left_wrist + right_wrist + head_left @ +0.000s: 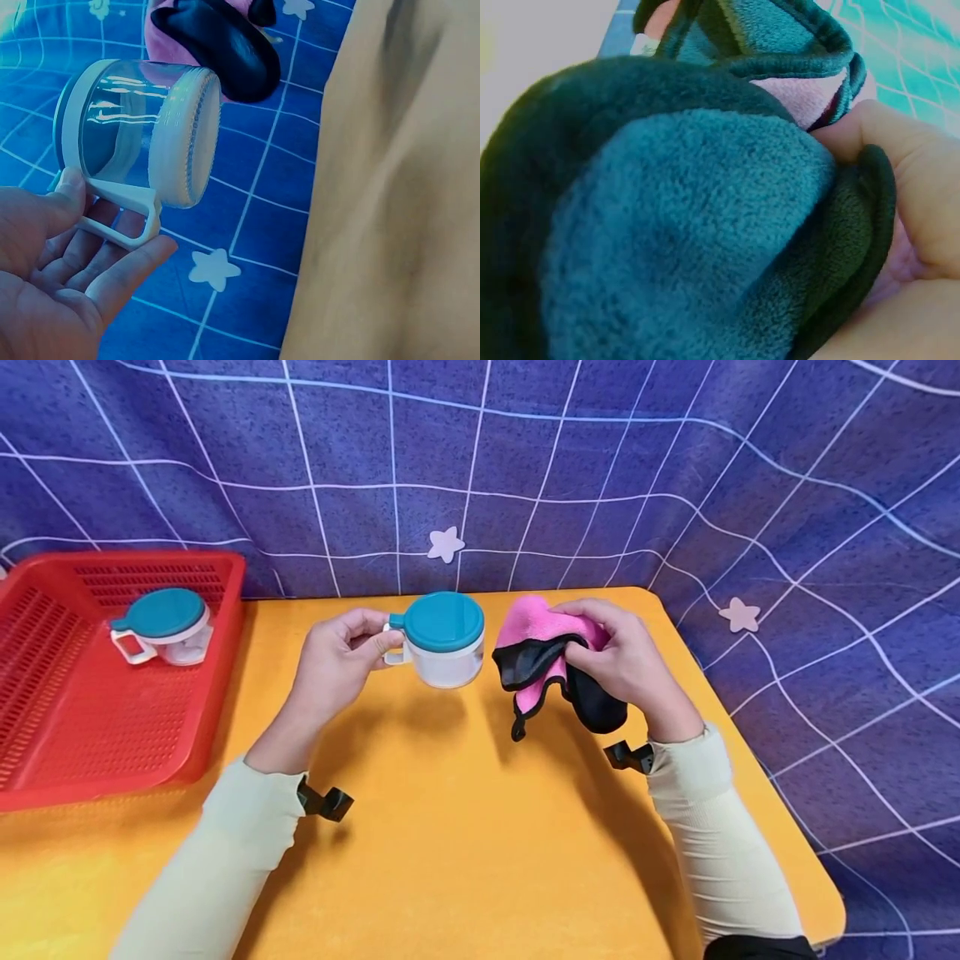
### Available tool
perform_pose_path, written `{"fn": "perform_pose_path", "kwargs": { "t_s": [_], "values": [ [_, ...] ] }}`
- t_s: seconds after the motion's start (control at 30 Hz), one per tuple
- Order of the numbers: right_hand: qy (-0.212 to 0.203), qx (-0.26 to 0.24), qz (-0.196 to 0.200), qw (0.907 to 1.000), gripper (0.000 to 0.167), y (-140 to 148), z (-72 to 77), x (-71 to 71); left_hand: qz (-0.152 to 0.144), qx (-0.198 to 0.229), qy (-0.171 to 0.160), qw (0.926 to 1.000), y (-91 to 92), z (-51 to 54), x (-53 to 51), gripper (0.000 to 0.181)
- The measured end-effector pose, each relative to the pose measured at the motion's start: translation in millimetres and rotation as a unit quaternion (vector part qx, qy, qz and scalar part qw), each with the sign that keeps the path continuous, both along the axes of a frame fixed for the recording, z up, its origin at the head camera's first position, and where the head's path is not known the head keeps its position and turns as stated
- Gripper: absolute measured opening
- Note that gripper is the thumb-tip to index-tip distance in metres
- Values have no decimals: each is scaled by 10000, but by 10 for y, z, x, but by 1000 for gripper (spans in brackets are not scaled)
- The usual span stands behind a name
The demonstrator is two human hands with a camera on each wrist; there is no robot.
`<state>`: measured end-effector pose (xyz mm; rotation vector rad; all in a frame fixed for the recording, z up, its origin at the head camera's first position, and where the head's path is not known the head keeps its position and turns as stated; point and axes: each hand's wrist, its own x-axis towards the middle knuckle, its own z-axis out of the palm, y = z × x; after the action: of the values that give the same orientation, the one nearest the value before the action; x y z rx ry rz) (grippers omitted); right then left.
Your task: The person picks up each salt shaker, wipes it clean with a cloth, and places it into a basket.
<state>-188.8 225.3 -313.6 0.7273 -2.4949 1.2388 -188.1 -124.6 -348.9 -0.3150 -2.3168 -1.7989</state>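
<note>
My left hand [337, 656] pinches the white handle of a clear jar [447, 664] with a teal lid, held above the table. The left wrist view shows the jar [124, 127] tilted on its side, its handle between my thumb and fingers. To its right, my right hand [618, 647] grips a bunched pink and black cloth [528, 627] with black edging and a small hanging loop. Jar and cloth are apart. Folds of the cloth [682, 217] fill most of the right wrist view and hide part of the right fingers.
A red plastic basket [198, 727] stands at the left of the yellow table [450, 852]. Inside it lies a second teal-lidded jar [165, 618] with a white handle. A blue gridded curtain [360, 518] with pale stars hangs behind the table and along its right side.
</note>
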Motion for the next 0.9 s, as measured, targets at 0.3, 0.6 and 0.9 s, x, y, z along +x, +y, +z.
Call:
{"fn": "perform_pose_path", "kwargs": {
  "t_s": [0.3,0.6,0.9],
  "values": [
    [-24,-320,157,9994,43,-108,-67,-41,48,-105,-119,9999,11,146,106,27],
    [212,-497,220,9983,45,-238,-174,-92,5,-113,39,9999,28,180,152,25],
    [185,-651,380,9970,40,-344,-216,-139,-48,-193,105,9997,59,171,162,22]
  ]
}}
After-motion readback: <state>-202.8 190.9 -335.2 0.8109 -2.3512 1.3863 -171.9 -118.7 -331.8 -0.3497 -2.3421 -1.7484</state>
